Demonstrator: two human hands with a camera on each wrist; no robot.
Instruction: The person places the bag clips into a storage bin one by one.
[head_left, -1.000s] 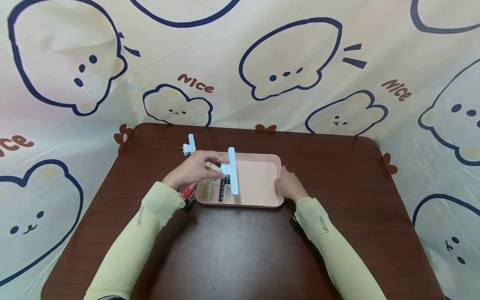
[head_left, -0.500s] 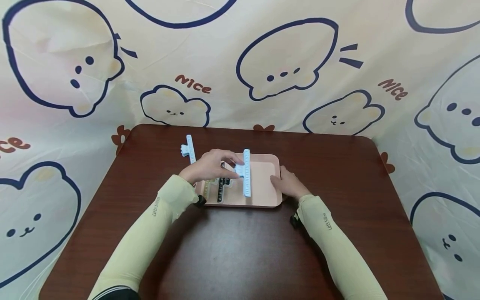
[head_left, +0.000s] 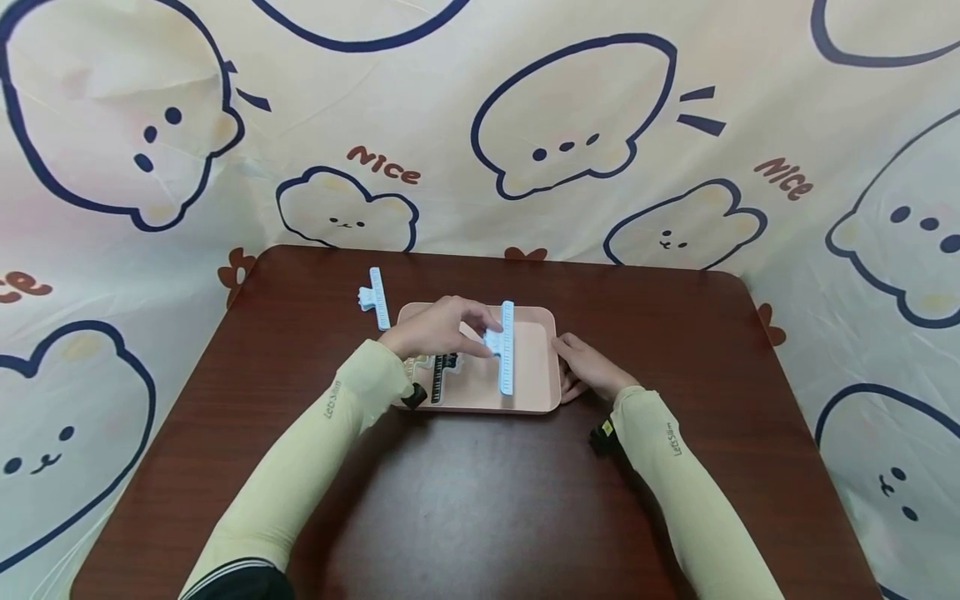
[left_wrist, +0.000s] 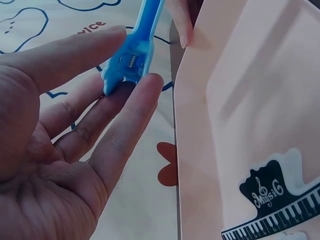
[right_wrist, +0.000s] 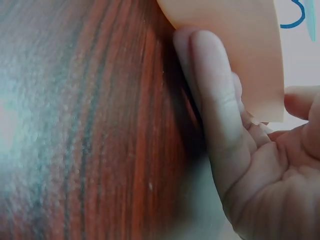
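My left hand (head_left: 442, 327) pinches a light-blue page clip (head_left: 507, 350) by its grip tabs, with the long bar above the pink tray (head_left: 536, 367). In the left wrist view the clip's metal spring (left_wrist: 132, 61) shows between thumb and fingertips. Inside the tray, near its left end, lies a black page clip (left_wrist: 265, 192) with "Music" and piano keys printed on it. Beside that lies a greenish clip (head_left: 412, 367), partly hidden by my left wrist. My right hand (head_left: 592, 368) holds the tray's right edge, thumb at the rim and fingers against the outer side.
Another light-blue clip (head_left: 378, 298) lies on the brown wooden table (head_left: 480, 500), just behind and left of the tray. A cloth printed with cartoon faces (head_left: 555, 100) hangs around the table's back and sides.
My left hand has carried the blue clip rightward over the tray. My right hand has shifted slightly on the tray's right edge. A red clip left of the tray has gone out of sight behind my left arm.
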